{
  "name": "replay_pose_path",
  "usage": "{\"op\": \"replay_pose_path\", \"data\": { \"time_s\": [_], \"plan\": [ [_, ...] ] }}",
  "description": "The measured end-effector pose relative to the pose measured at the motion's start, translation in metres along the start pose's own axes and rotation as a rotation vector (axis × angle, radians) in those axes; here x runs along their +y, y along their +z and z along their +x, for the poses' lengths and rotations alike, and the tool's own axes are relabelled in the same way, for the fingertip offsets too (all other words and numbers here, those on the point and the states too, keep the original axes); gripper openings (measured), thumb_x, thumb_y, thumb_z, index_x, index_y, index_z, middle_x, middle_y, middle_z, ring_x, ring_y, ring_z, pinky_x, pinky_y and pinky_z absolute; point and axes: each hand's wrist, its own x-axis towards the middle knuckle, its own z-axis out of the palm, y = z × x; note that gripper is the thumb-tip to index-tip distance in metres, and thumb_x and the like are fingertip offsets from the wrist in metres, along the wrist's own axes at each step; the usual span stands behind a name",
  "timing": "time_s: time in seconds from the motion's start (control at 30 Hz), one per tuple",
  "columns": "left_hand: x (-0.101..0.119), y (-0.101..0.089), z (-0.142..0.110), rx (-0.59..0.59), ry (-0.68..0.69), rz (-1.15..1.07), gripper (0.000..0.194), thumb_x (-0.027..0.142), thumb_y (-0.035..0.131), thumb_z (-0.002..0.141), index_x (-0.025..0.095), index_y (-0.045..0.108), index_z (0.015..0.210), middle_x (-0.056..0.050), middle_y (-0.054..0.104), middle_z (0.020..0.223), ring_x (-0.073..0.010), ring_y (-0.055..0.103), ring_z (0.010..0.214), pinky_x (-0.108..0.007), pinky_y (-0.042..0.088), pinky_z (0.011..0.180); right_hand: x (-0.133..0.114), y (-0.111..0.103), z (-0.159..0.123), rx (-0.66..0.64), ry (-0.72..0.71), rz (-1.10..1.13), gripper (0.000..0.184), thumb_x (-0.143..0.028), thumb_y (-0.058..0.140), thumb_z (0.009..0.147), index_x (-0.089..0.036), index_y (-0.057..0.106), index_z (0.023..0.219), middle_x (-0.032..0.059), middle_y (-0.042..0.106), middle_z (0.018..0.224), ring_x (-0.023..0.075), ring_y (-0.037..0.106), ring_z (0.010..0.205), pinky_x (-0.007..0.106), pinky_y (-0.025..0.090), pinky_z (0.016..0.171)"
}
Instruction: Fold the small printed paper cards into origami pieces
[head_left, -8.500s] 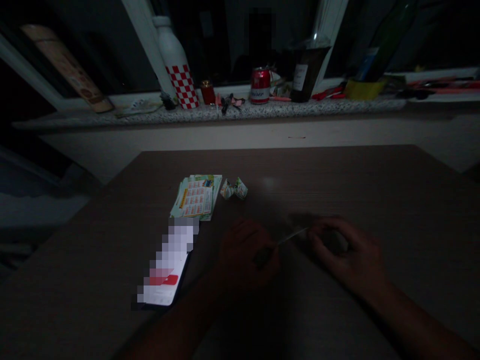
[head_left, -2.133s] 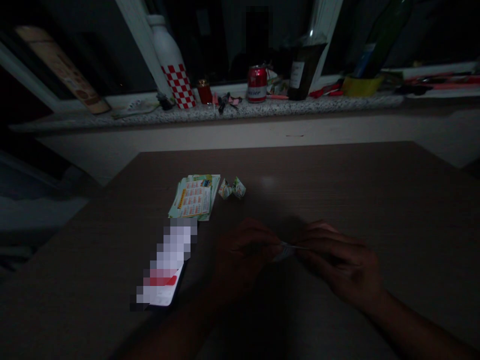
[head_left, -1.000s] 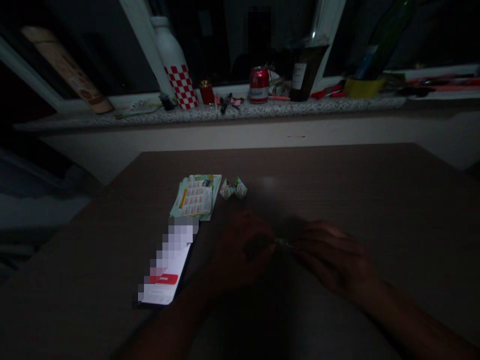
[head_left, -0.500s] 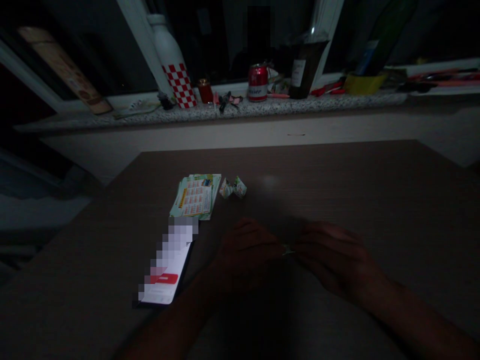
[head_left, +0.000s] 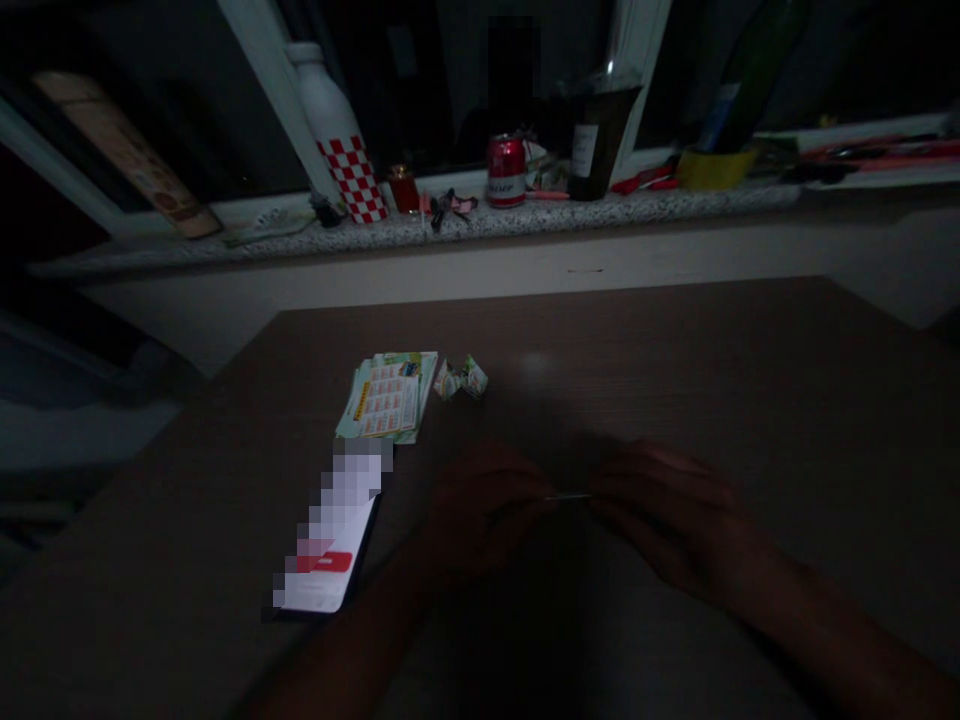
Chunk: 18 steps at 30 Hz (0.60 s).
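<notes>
My left hand and my right hand face each other low over the table. Between their fingertips stretches a thin folded piece of paper, seen nearly edge-on. Both hands are closed on its ends, and most of it is hidden by fingers. Beyond my left hand lies a small folded paper shape like a bow, printed white and green. To its left is a stack of printed paper cards. A lit phone lies left of my left hand, its screen partly blurred out.
The brown table ends at a low wall under a stone windowsill. On the sill stand a checkered bottle, a red can, a dark cup and a yellow container. The light is dim.
Earlier the hands were wider apart with a thin strip between them. They have come closer, and the paper has turned through several angles, now looking narrow and flat. Cards and phone stay put.
</notes>
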Motion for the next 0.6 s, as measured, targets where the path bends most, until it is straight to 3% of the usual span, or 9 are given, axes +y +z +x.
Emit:
{"op": "replay_pose_path", "data": {
  "time_s": [0.37, 0.6],
  "plan": [
    [-0.008, -0.009, 0.002, -0.110, 0.111, 0.180, 0.007, 0.016, 0.057, 0.086, 0.017, 0.063, 0.089, -0.003, 0.066, 0.082, -0.0141, 0.058, 0.076, -0.030, 0.047, 0.073, -0.001, 0.000, 0.000, 0.009, -0.019, -0.067, 0.011, -0.010, 0.061, 0.083, -0.015, 0.066, 0.092, 0.0039, 0.068, 0.075, 0.0167, 0.060, 0.068, 0.034, 0.046, 0.065],
    [-0.006, -0.014, 0.004, -0.168, 0.004, 0.092, 0.010, 0.017, 0.056, 0.087, 0.016, 0.065, 0.087, -0.003, 0.067, 0.079, -0.0144, 0.059, 0.076, -0.027, 0.047, 0.069, -0.003, 0.000, 0.002, 0.036, -0.026, 0.016, 0.016, -0.009, 0.057, 0.085, -0.016, 0.066, 0.097, 0.0051, 0.066, 0.071, 0.0176, 0.060, 0.066, 0.033, 0.047, 0.061]
  ]
}}
